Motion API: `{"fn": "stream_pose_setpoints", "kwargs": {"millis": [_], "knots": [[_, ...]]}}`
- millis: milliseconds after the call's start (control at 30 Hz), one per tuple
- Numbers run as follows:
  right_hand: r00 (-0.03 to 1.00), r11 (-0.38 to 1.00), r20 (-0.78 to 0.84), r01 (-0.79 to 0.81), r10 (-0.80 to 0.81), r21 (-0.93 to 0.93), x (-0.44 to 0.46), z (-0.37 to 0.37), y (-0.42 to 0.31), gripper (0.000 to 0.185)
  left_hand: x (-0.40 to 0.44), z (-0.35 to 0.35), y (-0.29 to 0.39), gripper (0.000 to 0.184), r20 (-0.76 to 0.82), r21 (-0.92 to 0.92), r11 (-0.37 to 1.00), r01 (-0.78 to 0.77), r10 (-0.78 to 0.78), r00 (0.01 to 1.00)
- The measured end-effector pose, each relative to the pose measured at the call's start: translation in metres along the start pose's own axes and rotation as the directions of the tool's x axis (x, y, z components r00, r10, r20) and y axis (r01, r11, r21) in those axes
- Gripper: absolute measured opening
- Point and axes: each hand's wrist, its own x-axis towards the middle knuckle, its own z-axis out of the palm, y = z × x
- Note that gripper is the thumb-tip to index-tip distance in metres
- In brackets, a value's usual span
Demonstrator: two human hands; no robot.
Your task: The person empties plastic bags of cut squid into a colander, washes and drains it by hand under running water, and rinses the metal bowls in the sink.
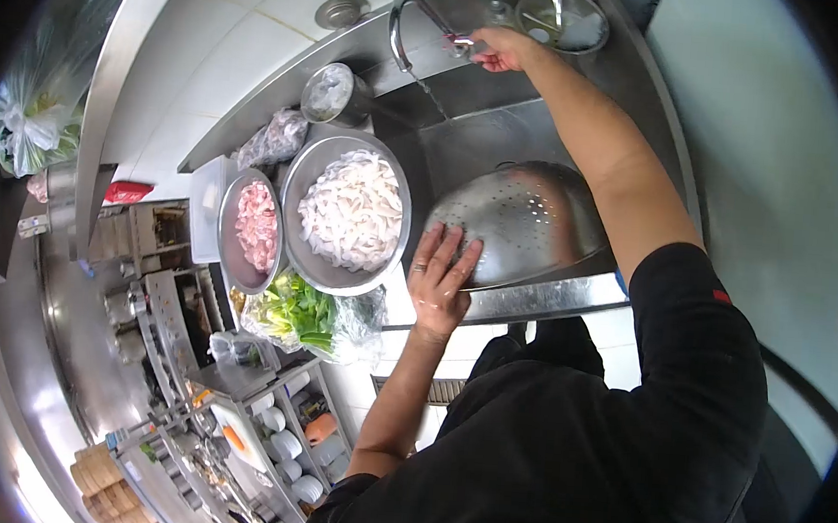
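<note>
My right hand point(502, 50) reaches to the back of the sink point(482, 130), its fingers closed on the lever of the faucet point(396, 32). A thin stream of water runs from the curved spout into the basin. A large steel colander point(514, 224) with rows of small holes sits tilted at the sink's front edge. Against the colander's left side lies my left hand point(444, 275), fingers spread on the metal and wet; its thumb is mostly hidden. Left of it stands a steel bowl point(292, 180) full of pale white strips point(353, 208).
A smaller bowl point(224, 238) holds pink meat pieces point(256, 229). Bagged green vegetables point(304, 310) lie near the counter's front edge. A metal pot point(352, 101) and a plastic bag point(277, 140) stand behind the bowls. A round container point(596, 26) sits at the back right corner.
</note>
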Motion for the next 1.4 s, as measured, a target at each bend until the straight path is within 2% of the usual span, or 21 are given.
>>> {"fn": "stream_pose_setpoints", "kwargs": {"millis": [33, 167, 267, 400, 500, 600, 733, 767, 800, 833, 867, 900, 933, 967, 1033, 1067, 1133, 1200, 1300, 1367, 1400], "knots": [[0.997, 0.992, 0.071, 0.029, -0.038, 0.119, -0.021, -0.007, 0.002, 0.039, -0.001, -0.011, 0.003, 0.06, 0.006, -0.004, 1.0, -0.026, 0.026, 1.0], [0.973, 0.965, -0.102, 0.187, -0.208, -0.182, -0.135, -0.01, 0.006, 0.047, -0.005, -0.048, 0.016, 0.045, -0.174, 0.039, 0.977, -0.212, 0.215, 0.961], [0.918, 0.917, -0.092, 0.371, -0.387, -0.147, -0.255, -0.014, 0.037, 0.049, -0.026, -0.065, 0.016, 0.047, -0.097, -0.009, 0.966, -0.259, 0.257, 0.961], [0.825, 0.865, -0.26, 0.471, -0.502, -0.174, -0.406, -0.002, 0.112, 0.02, -0.055, -0.069, -0.001, 0.049, -0.011, -0.143, 0.946, -0.29, 0.291, 0.957], [0.856, 0.903, -0.296, 0.372, -0.423, -0.214, -0.477, 0.004, 0.185, 0.018, -0.061, -0.074, -0.016, 0.049, -0.096, -0.189, 0.948, -0.257, 0.242, 0.965], [0.82, 0.931, -0.455, 0.245, -0.349, -0.272, -0.523, 0.016, 0.247, 0.024, -0.061, -0.085, -0.014, 0.051, -0.166, -0.218, 0.957, -0.191, 0.157, 0.974], [0.756, 0.934, -0.582, 0.109, -0.3, -0.34, -0.562, 0.058, 0.3, 0.048, -0.053, -0.113, 0.013, 0.05, -0.353, -0.303, 0.943, -0.138, 0.024, 0.936], [0.769, 0.922, -0.56, 0.096, -0.308, -0.376, -0.565, 0.065, 0.311, 0.057, -0.051, -0.114, 0.021, 0.048, -0.405, -0.425, 0.892, -0.153, -0.037, 0.914], [0.783, 0.958, -0.565, 0.138, -0.262, -0.252, -0.572, 0.073, 0.316, 0.067, -0.052, -0.117, 0.034, 0.048, -0.37, -0.481, 0.872, -0.096, -0.103, 0.923], [0.823, 0.98, -0.532, 0.147, -0.198, -0.137, -0.577, 0.082, 0.321, 0.079, -0.058, -0.118, 0.044, 0.048, -0.174, -0.698, 0.704, 0.131, -0.344, 0.923], [0.862, 0.971, -0.455, 0.237, -0.222, -0.025, -0.574, 0.082, 0.326, 0.084, -0.063, -0.106, 0.041, 0.05, -0.189, -0.737, 0.668, 0.096, -0.341, 0.921], [0.887, 0.93, -0.336, 0.361, -0.318, 0.072, -0.571, 0.077, 0.334, 0.079, -0.06, -0.122, 0.057, 0.045, -0.237, -0.436, 0.89, 0.133, -0.256, 0.937], [0.86, 0.893, -0.398, 0.414, -0.32, 0.178, -0.573, 0.092, 0.318, 0.072, -0.052, -0.135, 0.075, 0.04, -0.179, -0.081, 0.979, 0.187, -0.199, 0.963], [0.84, 0.835, -0.374, 0.496, -0.392, 0.237, -0.572, 0.1, 0.319, 0.066, -0.049, -0.137, 0.092, 0.036, -0.121, -0.769, 0.602, 0.213, -0.465, 0.877], [0.829, 0.747, -0.337, 0.553, -0.447, 0.37, -0.576, 0.091, 0.338, 0.056, -0.053, -0.138, 0.123, 0.032, 0.009, -0.913, 0.341, 0.223, -0.529, 0.848], [0.821, 0.706, -0.332, 0.569, -0.464, 0.421, -0.58, 0.081, 0.344, 0.051, -0.056, -0.126, 0.131, 0.032, 0.134, -0.947, 0.19, 0.258, -0.497, 0.857], [0.757, 0.601, -0.471, 0.649, -0.453, 0.466, -0.603, 0.063, 0.359, 0.045, -0.059, -0.113, 0.158, 0.056, 0.199, -0.974, 0.052, 0.221, -0.266, 0.943], [0.689, 0.559, -0.599, 0.707, -0.409, 0.432, -0.656, 0.065, 0.347, 0.044, -0.056, -0.14, 0.177, 0.068, 0.151, -0.95, 0.281, 0.134, 0.037, 0.988], [0.566, 0.429, -0.7, 0.814, -0.435, 0.391, -0.734, 0.05, 0.341, 0.05, -0.061, -0.156, 0.188, 0.085, 0.27, -0.856, 0.515, 0.035, 0.39, 0.88], [0.455, 0.353, -0.763, 0.882, -0.459, 0.313, -0.785, 0.043, 0.33, 0.048, -0.075, -0.133, 0.163, 0.075, 0.375, -0.769, 0.638, -0.037, 0.496, 0.783], [0.307, 0.272, -0.859, 0.94, -0.41, 0.206, -0.809, 0.029, 0.333, 0.045, -0.081, -0.119, 0.148, 0.065, 0.438, -0.783, 0.621, 0.036, 0.509, 0.741]]}}
